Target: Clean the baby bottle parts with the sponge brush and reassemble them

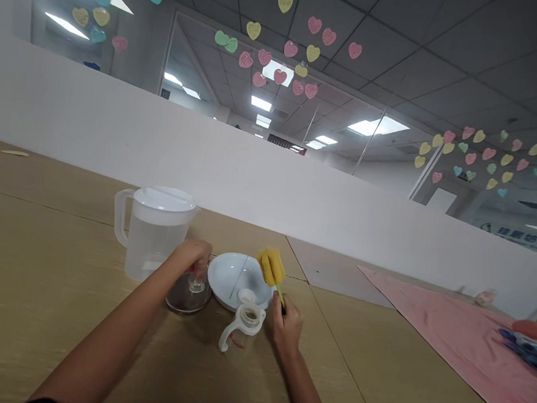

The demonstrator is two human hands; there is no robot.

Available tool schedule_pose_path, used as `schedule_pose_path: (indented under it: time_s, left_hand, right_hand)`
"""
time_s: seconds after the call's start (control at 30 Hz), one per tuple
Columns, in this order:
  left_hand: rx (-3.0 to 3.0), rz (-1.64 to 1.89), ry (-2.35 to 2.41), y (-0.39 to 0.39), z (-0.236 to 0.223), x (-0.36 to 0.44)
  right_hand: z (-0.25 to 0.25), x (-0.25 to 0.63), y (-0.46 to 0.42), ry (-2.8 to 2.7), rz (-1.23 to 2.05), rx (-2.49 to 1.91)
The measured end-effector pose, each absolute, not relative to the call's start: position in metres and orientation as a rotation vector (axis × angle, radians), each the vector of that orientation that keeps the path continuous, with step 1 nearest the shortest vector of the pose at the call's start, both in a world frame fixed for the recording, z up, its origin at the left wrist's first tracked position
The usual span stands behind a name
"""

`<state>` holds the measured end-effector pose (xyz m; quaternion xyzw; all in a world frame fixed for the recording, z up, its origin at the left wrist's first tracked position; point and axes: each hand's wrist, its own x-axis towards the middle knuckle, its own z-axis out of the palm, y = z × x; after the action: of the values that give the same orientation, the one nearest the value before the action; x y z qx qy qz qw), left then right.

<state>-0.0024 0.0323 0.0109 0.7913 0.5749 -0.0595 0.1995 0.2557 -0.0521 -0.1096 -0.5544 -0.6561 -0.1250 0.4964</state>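
Left hand: the left hand (199, 258) reaches down with fingers bunched at a small clear piece (196, 286) over the dark round dish (183, 302); whether they grip it I cannot tell.
Right hand: the right hand (287, 325) is closed around the green handle of the sponge brush (271, 267), its yellow head tilted up over the far right rim of the bowl.
Bowl: the white bowl (224, 272) sits between the hands, a thin line across its inside; a small white cap (246, 296) shows at its near side.
Jar: the clear jar (242, 339), open-mouthed with a white handle to the left, stands upright just near of the bowl.
Pitcher: the lidded pitcher (153, 241) stands upright, far left of the left hand, its handle pointing left.
Table: the tan table (54, 257) bears all of these.
Right side: a pink cloth (464, 337) spreads there, a small pink bottle (485, 297) by its far edge.
Far side: a low white wall (234, 166), glass above it with heart-shaped notes (314, 25).
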Motion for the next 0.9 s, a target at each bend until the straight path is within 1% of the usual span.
schedule_pose_path:
  time_s: [0.1,0.23,0.4,0.47,0.6,0.73,0.9]
  left_hand:
    - [2.210,-0.176,1.606,0.027,0.014,-0.003]
    - [2.332,-0.075,1.595,0.021,0.024,-0.002]
    - [2.549,0.089,1.389,0.009,0.029,0.024]
    - [2.607,0.065,1.258,0.004,0.023,0.041]
    - [2.642,-0.109,1.050,-0.003,0.002,0.068]
    - [2.631,-0.233,1.063,-0.002,-0.014,0.076]
    - [2.618,-0.236,1.095,0.000,-0.013,0.071]
  right_hand:
    - [-0.111,0.257,-0.051,-1.594,-0.309,-1.346]
    - [-0.109,0.256,-0.051,-1.588,-0.314,-1.347]
    - [-0.105,0.252,-0.054,-1.579,-0.315,-1.335]
    - [-0.105,0.252,-0.055,-1.577,-0.322,-1.332]
    - [-0.106,0.253,-0.053,-1.564,-0.340,-1.321]
    - [-0.107,0.253,-0.052,-1.565,-0.347,-1.307]
    - [-0.106,0.253,-0.052,-1.561,-0.329,-1.308]
